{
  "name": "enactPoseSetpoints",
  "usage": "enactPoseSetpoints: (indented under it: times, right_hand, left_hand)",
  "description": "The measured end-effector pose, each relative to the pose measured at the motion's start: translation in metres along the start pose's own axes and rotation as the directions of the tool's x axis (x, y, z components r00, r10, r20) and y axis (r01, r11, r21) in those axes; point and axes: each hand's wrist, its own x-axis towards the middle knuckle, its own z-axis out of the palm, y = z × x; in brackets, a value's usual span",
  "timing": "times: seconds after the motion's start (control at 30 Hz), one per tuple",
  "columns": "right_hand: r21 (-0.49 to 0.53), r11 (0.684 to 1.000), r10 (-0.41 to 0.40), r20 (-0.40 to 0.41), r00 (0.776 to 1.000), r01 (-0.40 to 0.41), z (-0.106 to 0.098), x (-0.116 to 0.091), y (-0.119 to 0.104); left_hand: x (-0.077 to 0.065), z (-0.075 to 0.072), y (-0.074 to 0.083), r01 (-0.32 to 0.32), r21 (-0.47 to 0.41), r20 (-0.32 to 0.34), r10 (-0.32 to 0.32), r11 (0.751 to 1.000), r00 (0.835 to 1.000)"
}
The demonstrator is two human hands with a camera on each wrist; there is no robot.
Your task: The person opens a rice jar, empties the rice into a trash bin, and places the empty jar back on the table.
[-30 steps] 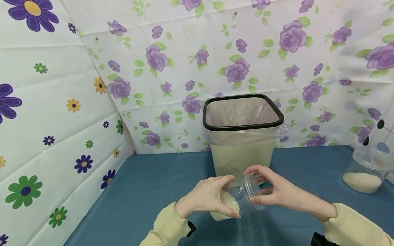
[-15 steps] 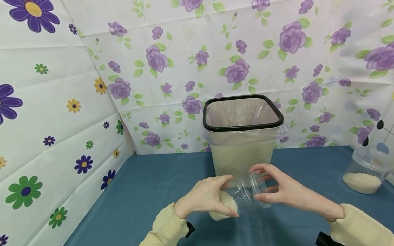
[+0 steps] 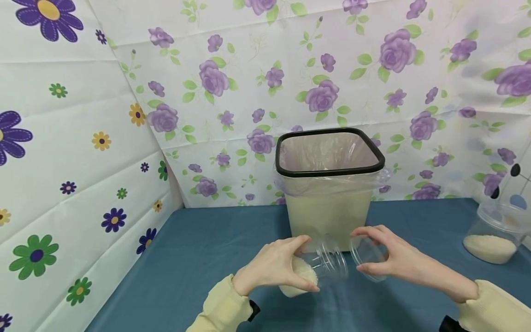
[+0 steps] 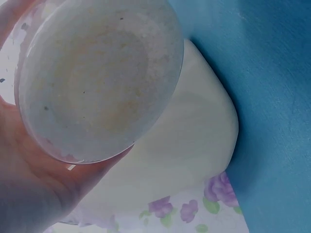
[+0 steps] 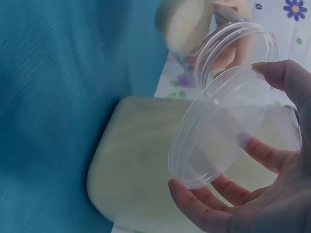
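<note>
My left hand (image 3: 275, 265) grips a clear plastic jar (image 3: 332, 263) tipped on its side, mouth toward the right. White rice (image 3: 304, 272) lies in its base end; the left wrist view shows the jar's round bottom (image 4: 102, 87) close up. My right hand (image 3: 400, 256) holds a clear round lid (image 3: 367, 256) by its rim between thumb and fingers. In the right wrist view the lid (image 5: 218, 128) appears near the jar's threaded open mouth (image 5: 235, 48); in the head view a gap parts them.
Just behind the hands stands a cream bin (image 3: 327, 207) with a black rim and clear liner. A second clear container (image 3: 493, 240) with rice sits at the far right of the blue table (image 3: 224, 240). Flowered sheets (image 3: 232, 101) hang behind and to the left.
My right hand has moved to the right and drawn the lid off the jar's mouth, opening a gap. The left hand and tilted jar have stayed nearly in place.
</note>
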Motion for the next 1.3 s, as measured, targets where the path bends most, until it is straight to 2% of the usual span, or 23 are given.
enactPoseSetpoints:
  times: [0.27,0.53,0.63,0.83,1.1,1.3]
  right_hand:
    - [-0.103,0.985,0.144,0.032,0.989,-0.140,-0.004,-0.004,0.017]
    - [-0.210,0.962,0.200,0.091,0.976,-0.178,-0.009,-0.011,0.044]
    - [-0.232,0.950,0.243,0.129,0.961,-0.209,-0.010,-0.013,0.057]
    - [-0.222,0.932,0.336,0.224,0.915,-0.288,-0.011,-0.018,0.083]
    - [-0.232,0.905,0.407,0.227,0.885,-0.357,-0.010,-0.020,0.100]
    - [-0.277,0.888,0.435,0.245,0.866,-0.367,-0.008,-0.018,0.109]
  left_hand:
    - [-0.003,-0.001,0.000,0.003,-0.021,0.005,-0.003,1.000,1.000]
    - [-0.004,-0.002,-0.003,0.015,-0.027,0.010,-0.015,1.000,1.000]
    - [-0.004,-0.002,-0.003,0.013,-0.020,0.003,-0.013,1.000,1.000]
    - [-0.005,-0.001,-0.004,0.009,-0.019,-0.002,-0.009,1.000,1.000]
    - [-0.005,-0.003,-0.005,0.016,-0.013,0.004,-0.016,1.000,1.000]
    - [-0.005,-0.003,-0.005,0.012,-0.016,0.003,-0.012,1.000,1.000]
